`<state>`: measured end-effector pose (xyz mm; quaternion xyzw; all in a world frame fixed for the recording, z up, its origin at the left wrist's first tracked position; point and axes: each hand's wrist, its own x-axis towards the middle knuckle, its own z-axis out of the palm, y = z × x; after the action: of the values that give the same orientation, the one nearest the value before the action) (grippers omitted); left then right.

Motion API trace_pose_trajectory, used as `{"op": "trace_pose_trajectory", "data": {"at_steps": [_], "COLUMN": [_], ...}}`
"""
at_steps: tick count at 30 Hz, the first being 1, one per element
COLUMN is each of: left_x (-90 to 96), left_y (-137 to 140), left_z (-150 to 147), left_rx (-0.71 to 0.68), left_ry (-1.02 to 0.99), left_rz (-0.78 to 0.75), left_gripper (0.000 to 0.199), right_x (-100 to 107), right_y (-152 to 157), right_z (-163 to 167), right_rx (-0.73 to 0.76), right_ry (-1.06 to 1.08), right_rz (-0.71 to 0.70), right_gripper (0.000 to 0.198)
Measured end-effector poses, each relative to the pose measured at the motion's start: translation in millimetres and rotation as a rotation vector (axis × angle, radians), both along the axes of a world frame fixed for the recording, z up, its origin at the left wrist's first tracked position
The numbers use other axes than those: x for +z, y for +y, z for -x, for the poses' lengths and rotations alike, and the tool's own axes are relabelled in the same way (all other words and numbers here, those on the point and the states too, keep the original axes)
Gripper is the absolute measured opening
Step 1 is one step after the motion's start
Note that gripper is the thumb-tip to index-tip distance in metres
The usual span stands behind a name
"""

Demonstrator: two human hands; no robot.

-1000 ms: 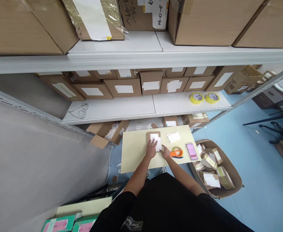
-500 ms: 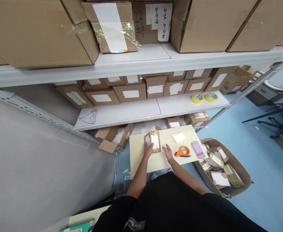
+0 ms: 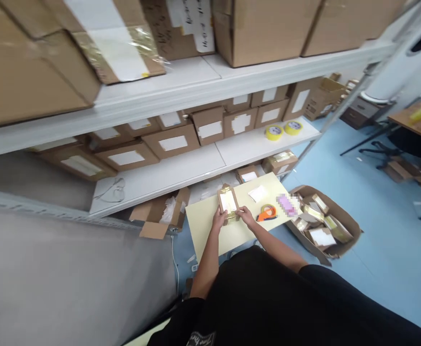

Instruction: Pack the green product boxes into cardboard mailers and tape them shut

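Observation:
A small cardboard box (image 3: 233, 193) with a white label and shiny tape is held between my two hands over the pale yellow table (image 3: 206, 235). My left hand (image 3: 219, 219) grips its left near corner, thumb on top. At its right near corner, my right hand (image 3: 245, 216) closes on the edge. Right of that hand lies an orange tape dispenser (image 3: 267, 213) with a roll of tape. Farther back on the tabletop are white paper slips (image 3: 258, 193). A blurred-out pink item (image 3: 287, 205) lies by the table's right end.
A large open carton (image 3: 354, 229) full of small taped boxes stands on the floor to the right. Behind the table rises a shelf rack (image 3: 160, 180) with labelled boxes and two yellow tape rolls (image 3: 274, 132). An open carton (image 3: 156, 229) sits left of the table.
My right hand has moved from beside the box onto its right near corner. The box is now held in both hands and slightly turned. The camera view has swung to the right.

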<state>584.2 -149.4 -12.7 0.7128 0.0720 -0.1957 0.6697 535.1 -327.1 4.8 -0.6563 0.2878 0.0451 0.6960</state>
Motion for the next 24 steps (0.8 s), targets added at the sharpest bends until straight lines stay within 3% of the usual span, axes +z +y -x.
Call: {"op": "trace_pose_trajectory", "data": {"at_steps": [3, 7, 11, 15, 18, 21, 24], "left_x": [20.3, 48.5, 78.3, 100.1, 99.0, 84.3, 70.7], "left_y": [-41.3, -116.1, -210.5, -311.5, -380.4, -441.0, -500.8], "left_z": [-7.6, -18.3, -23.6, -12.4, 4.5, 21.2, 28.9], "left_rx": [-0.103, -0.269, -0.465, -0.674, -0.766, -0.821, -0.845], "left_ry": [-0.005, -0.052, -0.087, -0.094, -0.117, -0.097, -0.128], "left_rz": [0.074, 0.123, 0.093, 0.125, 0.114, 0.021, -0.041], "left_gripper": [0.073, 0.077, 0.073, 0.062, 0.051, 0.044, 0.046], "right_x": [22.4, 43.9, 57.9, 64.6, 58.2, 41.9, 28.2], "right_y": [-37.7, -98.0, -170.3, -254.8, -315.9, -367.9, -416.4], "right_z": [9.6, 31.5, 55.3, 80.9, 104.3, 125.5, 133.1], "right_rx": [-0.083, -0.226, -0.415, -0.587, -0.676, -0.735, -0.723], "right_ry": [-0.058, -0.17, -0.244, -0.164, -0.028, 0.119, 0.109], "right_rz": [-0.088, -0.134, -0.055, 0.086, 0.194, 0.257, 0.307], "right_gripper": [0.036, 0.04, 0.045, 0.044, 0.043, 0.041, 0.041]}}
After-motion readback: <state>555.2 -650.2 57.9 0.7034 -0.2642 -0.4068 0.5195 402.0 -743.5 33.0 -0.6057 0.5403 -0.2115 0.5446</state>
